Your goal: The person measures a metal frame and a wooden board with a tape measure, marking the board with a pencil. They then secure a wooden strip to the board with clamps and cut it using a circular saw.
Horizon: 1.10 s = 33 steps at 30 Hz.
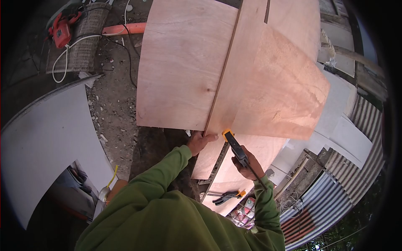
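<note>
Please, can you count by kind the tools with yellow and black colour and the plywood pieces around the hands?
Yellow-and-black tool held in the right hand: 1, a clamp-like tool
Yellow-and-black clamp lying lower down: 1, the spring clamp
Plywood pieces: 3, the large sheet, the narrow strip under the left hand, the angled sheet
Total: 5

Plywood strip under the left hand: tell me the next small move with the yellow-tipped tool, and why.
Probably bring the yellow-tipped tool in the right hand to the near end of the plywood strip. The left hand already presses that end onto the large plywood sheet, and the tool's tip sits just beside it, seemingly not yet gripping.
</note>
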Each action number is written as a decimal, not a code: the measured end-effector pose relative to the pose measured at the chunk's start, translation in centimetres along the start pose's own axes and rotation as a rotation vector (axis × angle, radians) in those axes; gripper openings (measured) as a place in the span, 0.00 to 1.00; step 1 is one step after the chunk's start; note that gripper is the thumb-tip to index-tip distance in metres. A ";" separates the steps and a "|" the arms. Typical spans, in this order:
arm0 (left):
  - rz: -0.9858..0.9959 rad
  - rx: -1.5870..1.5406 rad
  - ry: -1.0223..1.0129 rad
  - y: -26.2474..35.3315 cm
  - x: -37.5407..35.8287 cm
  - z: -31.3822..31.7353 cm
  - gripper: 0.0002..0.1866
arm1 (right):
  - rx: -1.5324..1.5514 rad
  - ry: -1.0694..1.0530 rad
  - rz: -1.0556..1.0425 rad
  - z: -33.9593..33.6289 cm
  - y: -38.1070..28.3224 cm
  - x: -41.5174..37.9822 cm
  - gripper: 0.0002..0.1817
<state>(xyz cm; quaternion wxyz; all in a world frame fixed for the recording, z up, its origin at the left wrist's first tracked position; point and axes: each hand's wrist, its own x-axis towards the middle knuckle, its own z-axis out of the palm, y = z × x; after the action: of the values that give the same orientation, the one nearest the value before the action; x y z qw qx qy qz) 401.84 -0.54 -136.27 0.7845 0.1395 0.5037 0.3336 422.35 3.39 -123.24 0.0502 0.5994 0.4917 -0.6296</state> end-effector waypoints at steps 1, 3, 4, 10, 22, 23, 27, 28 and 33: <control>-0.004 -0.013 0.006 0.0 0.0 0.0 0.20 | 0.000 0.000 0.000 -0.1 0.2 -0.1 0.12; -0.004 -0.015 0.004 0.4 -0.2 0.1 0.20 | -0.059 0.007 -0.009 -0.2 -0.7 -0.2 0.12; -0.002 -0.018 0.000 0.6 -0.2 0.1 0.20 | -0.058 0.006 -0.009 -0.1 -0.8 -0.2 0.12; 0.012 -0.008 -0.007 -0.6 0.2 -0.2 0.20 | -0.071 0.014 0.039 0.0 -1.0 -0.5 0.12; -0.042 -0.028 -0.012 0.4 -0.2 -0.1 0.19 | -0.145 0.029 -0.002 0.3 -1.8 0.4 0.10; -0.042 -0.027 -0.007 0.3 -0.1 -0.1 0.19 | -0.150 0.040 -0.009 0.4 -1.7 0.6 0.10; -0.005 -0.021 0.001 -0.6 0.2 -0.1 0.18 | -0.168 0.081 -0.028 0.6 -1.5 0.8 0.09; -0.033 -0.030 0.011 -0.7 0.3 -0.1 0.18 | -0.168 0.086 -0.025 0.6 -1.4 1.0 0.09; -0.004 0.009 0.007 -0.3 0.3 -0.2 0.18 | -0.207 0.125 -0.046 1.1 0.7 1.9 0.09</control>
<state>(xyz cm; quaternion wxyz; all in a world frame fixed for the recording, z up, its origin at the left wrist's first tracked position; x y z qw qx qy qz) 401.86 -0.56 -136.73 0.7827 0.1411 0.5082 0.3303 421.50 3.34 -125.35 0.0666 0.6177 0.5699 -0.5378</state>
